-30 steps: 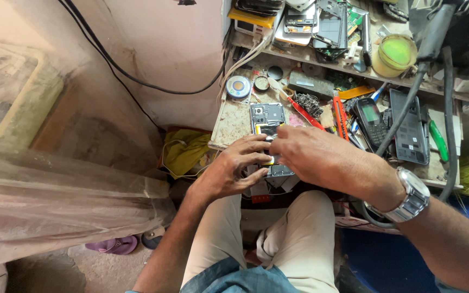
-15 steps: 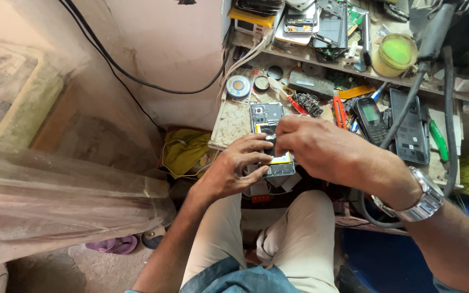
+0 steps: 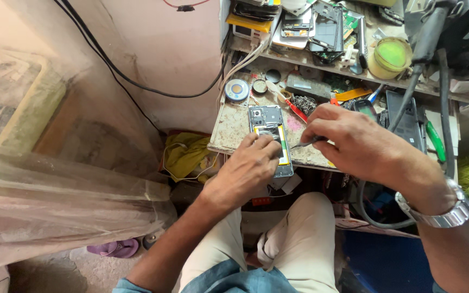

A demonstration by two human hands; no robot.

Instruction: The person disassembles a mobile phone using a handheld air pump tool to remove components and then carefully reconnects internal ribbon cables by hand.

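Observation:
An opened phone [image 3: 268,126] with its back cover off lies on the worn work surface [image 3: 229,133], its yellow-edged battery showing. My left hand [image 3: 244,171] rests on the phone's lower half and pins it down. My right hand [image 3: 354,142] is just right of the phone, its fingers pinched on thin metal tweezers [image 3: 303,144] whose tip points at the phone's right edge. A metal wristwatch [image 3: 439,209] is on my right wrist.
A small solder reel [image 3: 237,90] and a red-handled tool [image 3: 295,109] lie behind the phone. The shelf above holds phone parts [image 3: 321,27] and a green-lidded tub [image 3: 391,57]. A black hose [image 3: 416,59] hangs at right. Yellow cloth [image 3: 185,154] sits below left. Plastic sheeting [image 3: 55,206] covers the left side.
My right hand has pulled back to the right off the phone, uncovering its upper half, and now holds the tweezers at the phone's edge. My left hand stays on the phone.

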